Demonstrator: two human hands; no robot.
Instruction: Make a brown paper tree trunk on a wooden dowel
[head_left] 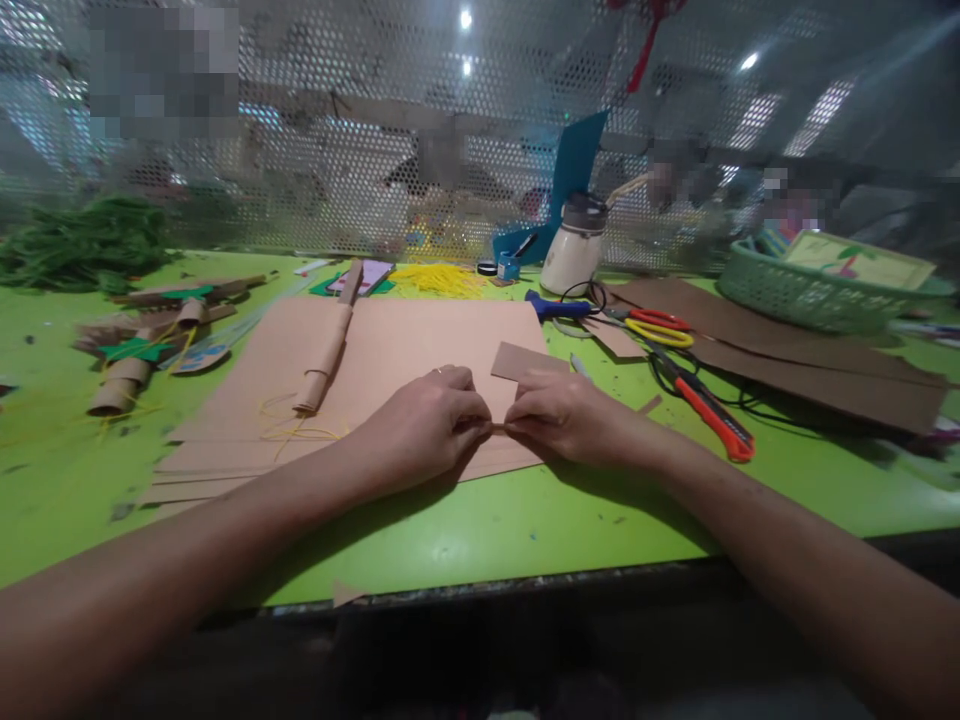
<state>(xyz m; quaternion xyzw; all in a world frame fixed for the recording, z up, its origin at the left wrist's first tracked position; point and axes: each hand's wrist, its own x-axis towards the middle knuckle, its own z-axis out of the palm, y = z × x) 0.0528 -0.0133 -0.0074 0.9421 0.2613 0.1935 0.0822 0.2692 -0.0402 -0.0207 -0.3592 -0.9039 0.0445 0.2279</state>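
Note:
Both my hands pinch one small, thin brown strip (498, 428), likely paper or card, just above the front of the stacked brown cardboard sheets (420, 340). My left hand (420, 420) grips its left end with thumb and forefinger, and my right hand (574, 412) has the right end. Only a short middle stretch shows; the fingers cover the rest. Behind my right hand lies a small cardboard rectangle (525, 360). On the stack's left side rests a rolled cardboard tube with a flat stick (326, 350), and yellow string (296, 432) is loose near its lower end.
At right lie a red utility knife (712, 412), scissors (660, 328), a blue glue gun (562, 306) and large cardboard pieces (787, 350). A white jug (574, 250) and green basket (817, 290) stand behind. Cardboard figures with green stars (133, 350) lie left.

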